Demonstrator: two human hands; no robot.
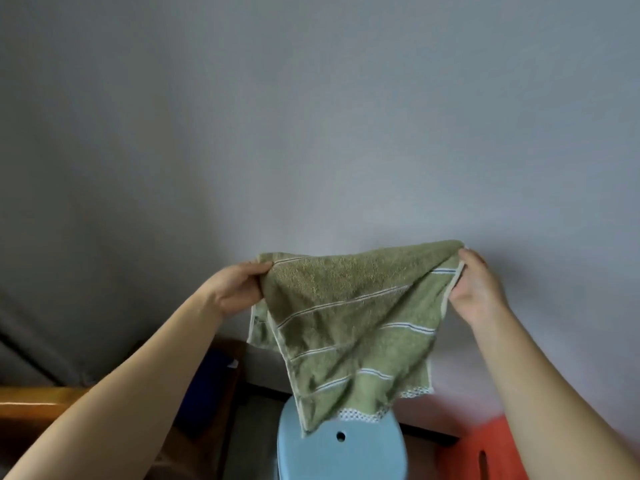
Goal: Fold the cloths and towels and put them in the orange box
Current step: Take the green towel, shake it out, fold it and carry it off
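Left hand (239, 285): closed on the upper left corner of the towel, fingers curled over the hem, forearm bare and raised.
Right hand (476, 289): closed on the upper right corner of the towel, thumb on top, cloth pinched between thumb and fingers, forearm bare and raised.
Towel (346, 327): green terry cloth with thin white and blue stripes running across it and a white checked band along the bottom hem. It is held up in the air between the two hands, in front of the wall. The top edge sags slightly between the grips. The cloth is doubled, with one layer hanging at a slant in front of another, and the lowest corner points down.
Towel position: clear of every support; its lowest corner hangs over the near end of the stool as seen from the head view. Contact with the stool cannot be told.
Stool (339, 452): light blue plastic, rounded seat with a small round hole near the middle, directly below the towel.
Orange box (481, 452): at the lower right, beside the stool, partly cut off by the right forearm; one slot opening shows in its wall.
Wall (311, 116): plain pale grey, filling most of the view.
Writing or labels: none legible on the towel, stool or box.
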